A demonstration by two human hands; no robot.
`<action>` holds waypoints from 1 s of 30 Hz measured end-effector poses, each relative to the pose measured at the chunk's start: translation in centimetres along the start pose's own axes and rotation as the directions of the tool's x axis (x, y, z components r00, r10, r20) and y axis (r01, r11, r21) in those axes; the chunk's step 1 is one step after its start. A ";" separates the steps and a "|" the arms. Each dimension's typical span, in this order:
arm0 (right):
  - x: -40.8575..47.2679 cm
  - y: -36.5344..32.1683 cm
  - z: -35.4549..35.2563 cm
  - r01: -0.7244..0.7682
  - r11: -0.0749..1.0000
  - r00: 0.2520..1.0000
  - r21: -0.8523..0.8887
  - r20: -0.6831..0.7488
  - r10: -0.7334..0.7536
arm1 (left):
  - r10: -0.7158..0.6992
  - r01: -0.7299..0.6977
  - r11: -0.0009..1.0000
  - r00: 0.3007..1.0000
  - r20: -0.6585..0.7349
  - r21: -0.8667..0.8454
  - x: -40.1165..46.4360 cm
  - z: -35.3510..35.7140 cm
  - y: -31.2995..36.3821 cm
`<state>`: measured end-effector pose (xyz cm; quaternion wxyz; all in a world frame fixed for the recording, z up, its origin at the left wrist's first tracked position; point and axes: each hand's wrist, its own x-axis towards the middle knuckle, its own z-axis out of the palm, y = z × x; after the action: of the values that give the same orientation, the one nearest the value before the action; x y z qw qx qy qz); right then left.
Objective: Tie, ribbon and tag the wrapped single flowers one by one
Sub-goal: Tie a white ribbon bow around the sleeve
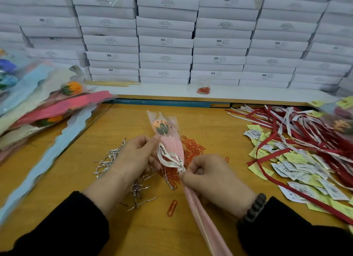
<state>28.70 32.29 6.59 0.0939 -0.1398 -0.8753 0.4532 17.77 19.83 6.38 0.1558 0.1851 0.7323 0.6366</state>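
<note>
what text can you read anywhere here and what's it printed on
"SGS": on many of the stacked white boxes.
"LOV": partly readable on the clear sleeve of the wrapped flower; the rest is hidden.
White ribbon script: too blurred to read.
Small print on box labels: too small.
Paper tags on the table: unreadable.

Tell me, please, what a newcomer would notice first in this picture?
At centre, the left hand and right hand hold a pink-wrapped single flower tied with a white printed ribbon. Behind rises a wall of stacked white cardboard boxes; a tangle of red and white ribbons lies right.
</note>
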 end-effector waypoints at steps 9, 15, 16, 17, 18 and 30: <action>-1.4 -0.6 2.1 0.206 0.969 0.974 -0.137 -0.062 -0.216 | -0.092 0.091 0.986 0.996 0.000 -0.141 0.0 0.8 -0.4; -1.8 -0.7 2.3 0.384 0.903 0.920 -0.191 0.001 -0.391 | -0.082 0.104 0.982 0.986 0.147 -0.155 -0.4 0.8 0.3; -1.8 -0.6 2.3 0.381 0.912 0.922 -0.152 -0.016 -0.388 | -0.073 0.101 0.980 0.984 0.164 -0.170 -0.4 0.7 0.5; -1.7 -0.5 2.2 0.351 0.933 0.932 -0.084 -0.064 -0.357 | -0.071 0.105 0.977 0.980 0.185 -0.183 -0.5 0.5 0.8; -1.4 -0.4 2.0 0.300 0.954 0.946 0.012 -0.130 -0.296 | -0.076 0.120 0.973 0.973 0.217 -0.195 -0.5 0.3 1.1; 2.2 2.1 -3.2 -0.121 0.702 0.933 0.702 -0.160 0.321 | -0.172 0.175 0.983 0.753 0.635 0.059 -1.0 -2.4 2.8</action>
<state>27.85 36.62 6.76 0.2013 -0.2611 -0.6028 0.7266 17.74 17.60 9.52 0.4533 0.3209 0.6485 0.5205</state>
